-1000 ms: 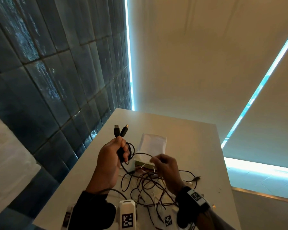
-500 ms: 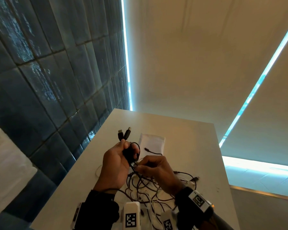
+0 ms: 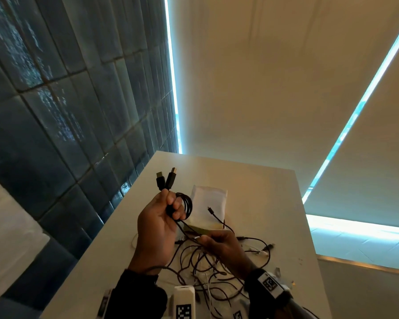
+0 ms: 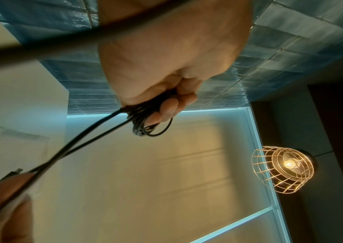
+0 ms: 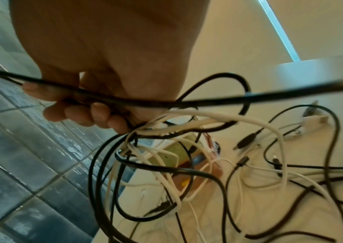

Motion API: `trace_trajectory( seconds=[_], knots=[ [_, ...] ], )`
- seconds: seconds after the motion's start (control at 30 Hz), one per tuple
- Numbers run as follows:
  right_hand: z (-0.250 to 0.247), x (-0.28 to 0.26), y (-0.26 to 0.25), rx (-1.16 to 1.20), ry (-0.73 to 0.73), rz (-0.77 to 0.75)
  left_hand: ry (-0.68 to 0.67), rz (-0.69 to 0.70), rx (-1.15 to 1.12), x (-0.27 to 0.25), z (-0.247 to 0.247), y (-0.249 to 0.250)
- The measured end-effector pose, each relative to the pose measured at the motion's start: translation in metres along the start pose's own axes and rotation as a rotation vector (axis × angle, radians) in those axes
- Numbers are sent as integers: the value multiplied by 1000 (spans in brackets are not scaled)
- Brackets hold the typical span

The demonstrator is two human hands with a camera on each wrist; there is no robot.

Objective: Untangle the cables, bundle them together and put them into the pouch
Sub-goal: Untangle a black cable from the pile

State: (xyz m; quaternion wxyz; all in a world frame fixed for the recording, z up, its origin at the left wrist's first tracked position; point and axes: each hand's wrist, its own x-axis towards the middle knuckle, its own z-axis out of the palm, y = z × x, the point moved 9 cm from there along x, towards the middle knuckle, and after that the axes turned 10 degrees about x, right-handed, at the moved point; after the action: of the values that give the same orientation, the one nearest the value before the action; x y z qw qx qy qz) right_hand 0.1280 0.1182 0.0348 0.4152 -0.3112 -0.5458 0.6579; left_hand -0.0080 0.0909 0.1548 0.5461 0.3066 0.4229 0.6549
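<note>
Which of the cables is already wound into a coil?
The black cable that the left hand grips, two plugs sticking up above the fist. The other cables lie loose and tangled on the table.

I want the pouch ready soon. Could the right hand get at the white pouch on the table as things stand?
Probably not yet: the right hand grips black cable strands, so it is occupied. The white pouch lies just beyond it with only a thin cable end across it.

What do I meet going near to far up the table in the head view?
Tangle of black and white cables → right hand → left hand gripping coiled black cable → white pouch → two plugs.
</note>
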Motion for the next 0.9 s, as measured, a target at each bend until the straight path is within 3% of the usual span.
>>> trace_trajectory(
  seconds=[0.37,0.5,0.57,0.73,0.9],
  knots=[
    [-18,-6,44,-123,84,112,-56,46,-20,-3,7,24],
    [-25,-5,41,-198,129,107,-56,79,127,-2,4,33],
    [-34,-2,28,-218,224,68,-51,67,241,-1,3,31],
    [-40,5,-16,100,367,-2,15,-18,382,-1,-2,9],
    [-21,14,-58,224,298,-94,90,-134,418,-3,-3,-18]
  ],
)
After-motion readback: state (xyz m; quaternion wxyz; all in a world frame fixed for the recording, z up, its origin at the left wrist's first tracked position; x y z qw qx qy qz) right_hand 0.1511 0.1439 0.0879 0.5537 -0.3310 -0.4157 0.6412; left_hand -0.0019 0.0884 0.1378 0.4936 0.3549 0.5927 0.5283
